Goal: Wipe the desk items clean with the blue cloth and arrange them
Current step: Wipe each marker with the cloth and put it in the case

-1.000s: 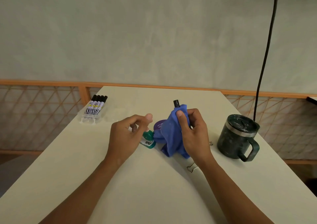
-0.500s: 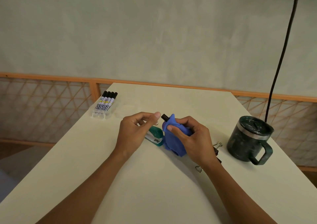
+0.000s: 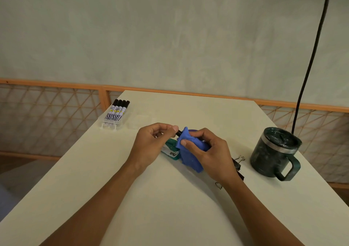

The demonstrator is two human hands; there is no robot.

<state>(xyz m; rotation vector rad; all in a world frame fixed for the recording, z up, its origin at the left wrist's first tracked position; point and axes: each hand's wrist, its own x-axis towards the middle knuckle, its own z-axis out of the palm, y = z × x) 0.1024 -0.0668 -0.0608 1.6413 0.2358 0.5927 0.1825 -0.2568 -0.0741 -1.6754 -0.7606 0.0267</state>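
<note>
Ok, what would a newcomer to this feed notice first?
The two hands at mid-desk: the right hand grips the blue cloth wrapped round a black marker, whose end the left hand pinches. Then the dark lidded mug on the right and the marker pack at the far left.

Left hand [image 3: 151, 144], right hand [image 3: 214, 156]: bare, short nails; forearms bare to frame edge.

Blue cloth [image 3: 188, 157]; dark green mug [image 3: 272, 151]; teal stapler [image 3: 170, 150]

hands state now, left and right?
Left hand: closed, pinching the end of the slim black marker.
Right hand: closed, gripping the crumpled blue cloth wrapped round that marker.
</note>
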